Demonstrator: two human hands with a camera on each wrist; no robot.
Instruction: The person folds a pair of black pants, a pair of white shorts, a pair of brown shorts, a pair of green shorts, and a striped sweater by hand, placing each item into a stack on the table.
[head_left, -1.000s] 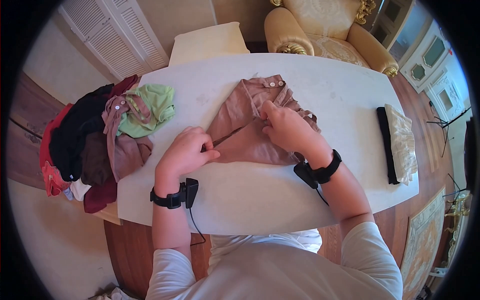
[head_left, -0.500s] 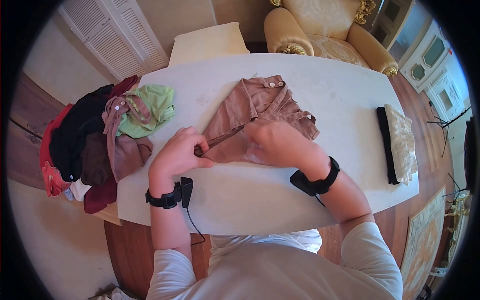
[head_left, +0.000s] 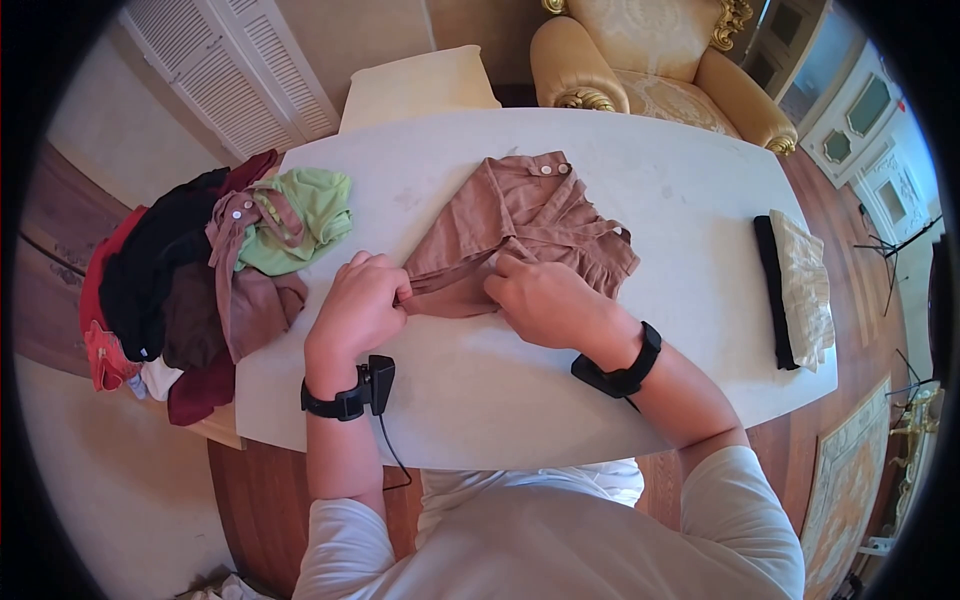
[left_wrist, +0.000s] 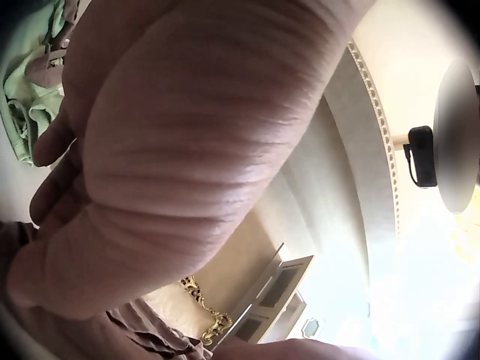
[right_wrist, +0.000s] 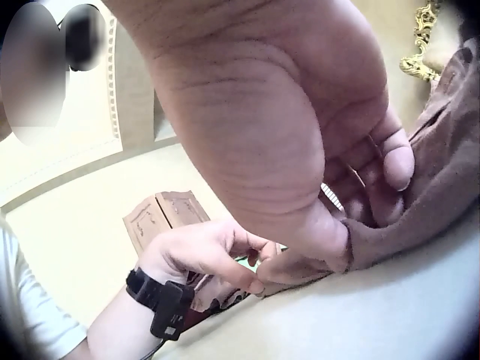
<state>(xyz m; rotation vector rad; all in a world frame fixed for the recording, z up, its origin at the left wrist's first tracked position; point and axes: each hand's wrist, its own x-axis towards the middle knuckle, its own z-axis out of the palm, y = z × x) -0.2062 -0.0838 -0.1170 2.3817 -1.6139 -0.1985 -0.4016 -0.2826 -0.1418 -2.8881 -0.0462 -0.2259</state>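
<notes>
brown garment | left fingers, right fingers pinch near edge | folded clothes well apart

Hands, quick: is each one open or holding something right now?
Left hand: closed, pinching the left end of the brown garment.
Right hand: closed, pinching its near edge.

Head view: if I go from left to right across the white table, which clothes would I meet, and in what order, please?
Heap of clothes → central brown garment → black cloth → cream cloth.
</notes>
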